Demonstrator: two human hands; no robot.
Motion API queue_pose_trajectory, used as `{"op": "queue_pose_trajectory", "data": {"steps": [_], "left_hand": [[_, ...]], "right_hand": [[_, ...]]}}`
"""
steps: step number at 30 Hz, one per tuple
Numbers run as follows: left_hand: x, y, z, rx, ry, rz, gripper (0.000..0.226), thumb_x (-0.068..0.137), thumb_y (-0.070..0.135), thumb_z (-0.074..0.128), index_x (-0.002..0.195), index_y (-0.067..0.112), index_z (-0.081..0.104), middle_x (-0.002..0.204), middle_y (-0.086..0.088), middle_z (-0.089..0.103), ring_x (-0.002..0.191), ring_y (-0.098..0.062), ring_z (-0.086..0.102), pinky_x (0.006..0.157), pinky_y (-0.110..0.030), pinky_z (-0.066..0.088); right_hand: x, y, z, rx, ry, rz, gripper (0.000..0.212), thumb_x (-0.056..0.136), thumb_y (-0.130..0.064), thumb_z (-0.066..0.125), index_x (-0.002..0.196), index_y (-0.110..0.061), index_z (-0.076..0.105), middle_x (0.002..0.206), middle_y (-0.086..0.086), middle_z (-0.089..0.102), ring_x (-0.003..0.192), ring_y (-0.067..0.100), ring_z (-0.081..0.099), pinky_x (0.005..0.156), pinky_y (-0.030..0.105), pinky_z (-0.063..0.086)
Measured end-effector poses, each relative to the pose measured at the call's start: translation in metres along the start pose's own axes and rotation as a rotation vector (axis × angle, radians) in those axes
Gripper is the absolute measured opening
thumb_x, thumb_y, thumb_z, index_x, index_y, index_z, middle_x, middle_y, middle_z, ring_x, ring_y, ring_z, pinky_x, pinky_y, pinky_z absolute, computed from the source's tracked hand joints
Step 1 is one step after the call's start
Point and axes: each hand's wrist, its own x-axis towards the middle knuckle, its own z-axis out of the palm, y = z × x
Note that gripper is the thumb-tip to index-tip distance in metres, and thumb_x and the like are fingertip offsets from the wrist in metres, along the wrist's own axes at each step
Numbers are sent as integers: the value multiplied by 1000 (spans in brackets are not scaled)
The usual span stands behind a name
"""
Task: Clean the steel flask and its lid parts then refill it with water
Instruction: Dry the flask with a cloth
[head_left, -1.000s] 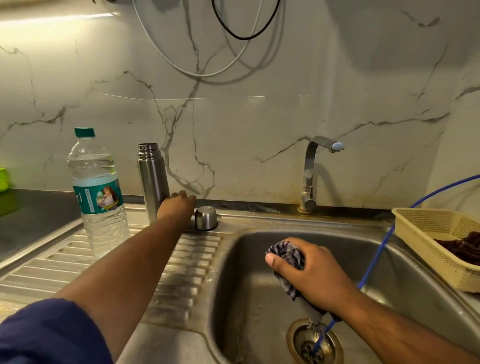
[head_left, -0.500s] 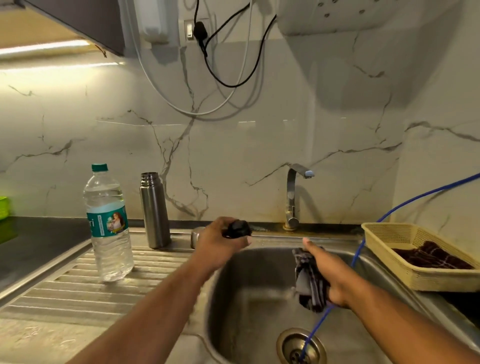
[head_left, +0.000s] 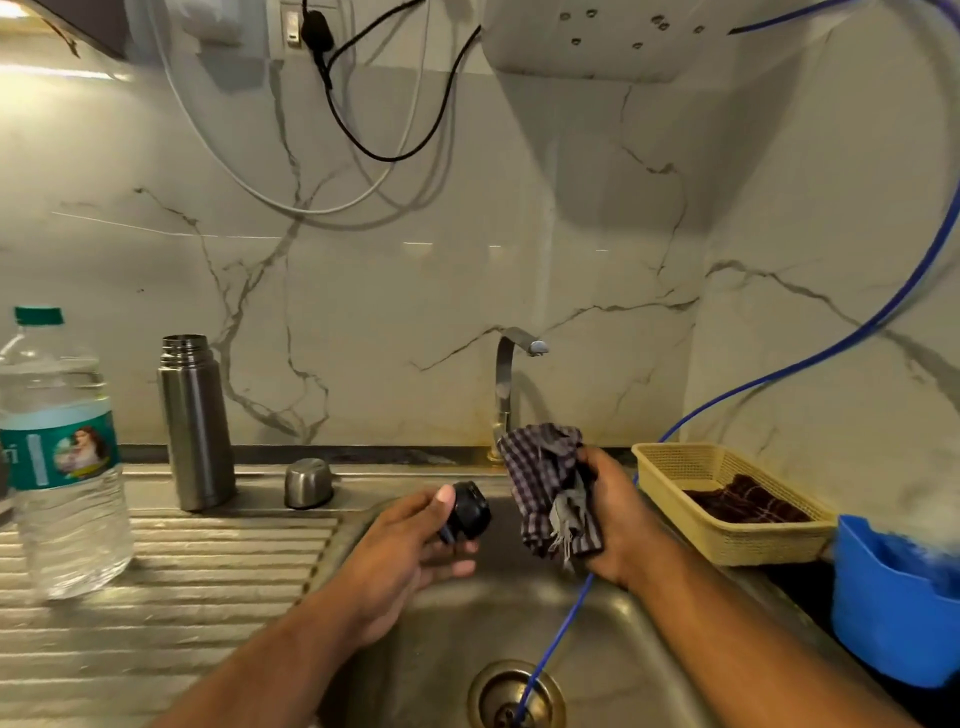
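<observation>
1. Head view, hands: the left hand (head_left: 410, 540) is over the near-left rim of the sink (head_left: 649, 639). Its thumb and fingers curl around a black stopper (head_left: 470, 512). The right hand (head_left: 618, 519) is at 3 o'clock from it, a little apart, and grasps a bunched checked cloth (head_left: 545, 483). The cloth's frayed end hangs down beside the palm. Stopper and cloth face each other, near but not touching.
2. Head view, task things: the steel flask (head_left: 195, 423) stands upright with its mouth open on the ribbed drainboard (head_left: 182, 597). It is at 10 o'clock from the left hand and well apart from it. The steel cup lid (head_left: 308, 483) sits dome up just beside the flask, at its 4 o'clock, between the flask and the left hand. Neither hand touches either one.
3. Head view, writing: a plastic water bottle (head_left: 57, 457) with a green cap stands at 9 o'clock in the frame. Its teal label carries a small portrait, and the lettering is too blurred to read. The flask and lid show no markings.
4. Head view, the rest: the tap (head_left: 511, 384) rises at 12 o'clock from the cloth. A blue hose (head_left: 779, 374) curves down from 1 o'clock into the drain (head_left: 514, 696). A yellow basket (head_left: 675, 467) holding a dark cloth (head_left: 743, 506) sits at 3 o'clock from the right hand. A blue tub (head_left: 893, 613) is at 4 o'clock.
</observation>
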Motion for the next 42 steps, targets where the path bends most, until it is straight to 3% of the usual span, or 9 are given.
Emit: {"op": "queue_pose_trajectory", "data": {"steps": [6,9,11,13,17,27,32,38,42], "left_hand": [[0,-1,3,5,-26,51,33,99,31,55,117,6,67,107,-19,75,95,-31,72,84,-39,61],[-1,1,8,-49,-35,52,35,100,29,54,116,1,68,112,-21,74,103,-33,72,88,-39,62],[-2,4,10,-120,-25,53,36,99,29,53,114,1,70,112,-19,75,104,-31,73,90,-41,61],[-4,8,9,-124,16,69,38,92,35,57,106,5,74,106,-17,77,96,-27,75,87,-42,59],[-7,14,10,-82,-20,34,43,97,42,54,116,7,72,111,-14,77,104,-26,74,95,-44,55],[-11,20,1,-183,-128,-114,44,83,29,65,114,-2,71,112,-20,75,100,-24,74,79,-31,62],[-11,12,8,20,-131,187,31,90,24,66,113,9,77,113,-17,75,102,-25,71,95,-35,56],[-7,21,3,621,70,530,45,72,22,83,114,36,74,105,16,70,103,5,64,85,-5,46],[-8,14,6,541,75,503,40,77,19,83,114,31,75,104,11,77,100,1,70,84,-12,53]], "right_hand": [[3,13,5,-24,3,-72,46,108,-33,35,104,0,68,94,16,76,100,29,65,84,42,50],[-1,21,12,-442,-52,-383,33,109,-25,39,111,-15,70,96,-1,77,108,21,67,88,29,52],[-4,30,10,-909,-277,-688,27,105,-34,48,127,-29,62,126,-10,62,121,7,58,98,17,46],[-3,34,8,-1230,-361,-833,47,98,-48,58,143,-38,46,143,-13,39,134,0,42,108,13,38],[-4,33,11,-1252,-331,-1000,58,93,-37,70,144,-36,43,141,-13,37,133,3,43,105,11,38],[-9,32,11,-1157,-285,-1123,33,91,-23,61,123,-25,55,121,-10,51,113,7,55,90,16,44],[-12,41,26,-846,-102,-871,29,100,-40,41,112,-23,60,101,-10,68,99,7,66,82,19,53],[-8,42,30,-748,8,-426,40,107,-39,34,108,-22,70,98,0,75,94,12,70,82,34,55],[-12,37,32,-903,76,-545,38,108,-39,32,102,-21,66,92,2,71,85,11,67,81,35,53]]}}
